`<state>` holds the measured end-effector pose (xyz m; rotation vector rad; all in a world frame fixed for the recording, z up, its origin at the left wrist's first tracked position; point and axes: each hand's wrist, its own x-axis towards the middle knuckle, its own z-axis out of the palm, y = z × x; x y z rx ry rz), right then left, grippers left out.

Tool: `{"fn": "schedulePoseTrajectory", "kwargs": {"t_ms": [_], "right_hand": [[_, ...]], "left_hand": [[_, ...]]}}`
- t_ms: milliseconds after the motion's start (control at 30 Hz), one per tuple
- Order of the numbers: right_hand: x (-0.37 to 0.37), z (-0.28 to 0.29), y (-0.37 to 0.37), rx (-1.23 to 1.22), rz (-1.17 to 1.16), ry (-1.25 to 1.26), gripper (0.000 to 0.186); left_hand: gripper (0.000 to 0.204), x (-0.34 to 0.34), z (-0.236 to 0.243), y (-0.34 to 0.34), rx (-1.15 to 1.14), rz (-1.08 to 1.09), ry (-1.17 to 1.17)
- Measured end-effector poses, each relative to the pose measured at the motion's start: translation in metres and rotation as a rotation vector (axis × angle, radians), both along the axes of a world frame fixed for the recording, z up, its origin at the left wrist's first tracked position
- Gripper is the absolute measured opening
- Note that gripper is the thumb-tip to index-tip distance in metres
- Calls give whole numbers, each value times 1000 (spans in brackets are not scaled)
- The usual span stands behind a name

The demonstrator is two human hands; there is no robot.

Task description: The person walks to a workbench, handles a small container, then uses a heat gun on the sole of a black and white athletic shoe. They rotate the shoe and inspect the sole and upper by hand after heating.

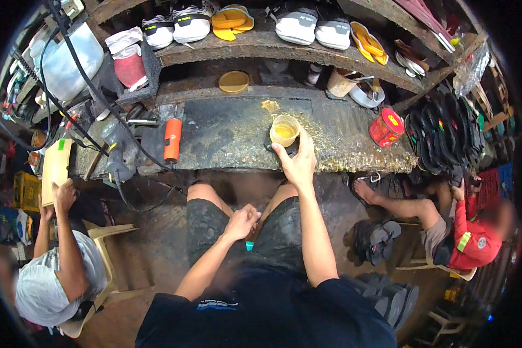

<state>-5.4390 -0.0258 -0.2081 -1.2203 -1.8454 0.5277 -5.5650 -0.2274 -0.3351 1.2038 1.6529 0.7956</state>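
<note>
Thumb and fingers of the right hand [298, 165] curve around a pale cup [284, 131] with yellow contents, gripping it from 5 o'clock on a worn workbench [214, 130]. At 7 o'clock from the cup, the left hand [243, 222] curls above dark shorts [279, 235]; whether its folded fingers pinch anything cannot be told. An orange cylinder [172, 141] sits at 9 o'clock, a red can [387, 128] at 3.
</note>
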Motion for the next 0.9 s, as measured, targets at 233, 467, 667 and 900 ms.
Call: {"fn": "schedulePoseTrajectory", "kwargs": {"t_ms": [233, 467, 667, 900], "right_hand": [[0, -9, 3, 23, -27, 154, 76], [0, -6, -1, 1, 14, 38, 83], [-3, 1, -3, -4, -30, 139, 81], [0, 8, -3, -14, -7, 105, 73]], "left_hand": [[27, 4, -6, 4, -70, -10, -118], [14, -2, 63, 19, 886, -270, 236], [19, -103, 134, 211, 979, 389, 552], [59, -141, 135, 297, 341, 225, 890]]}}
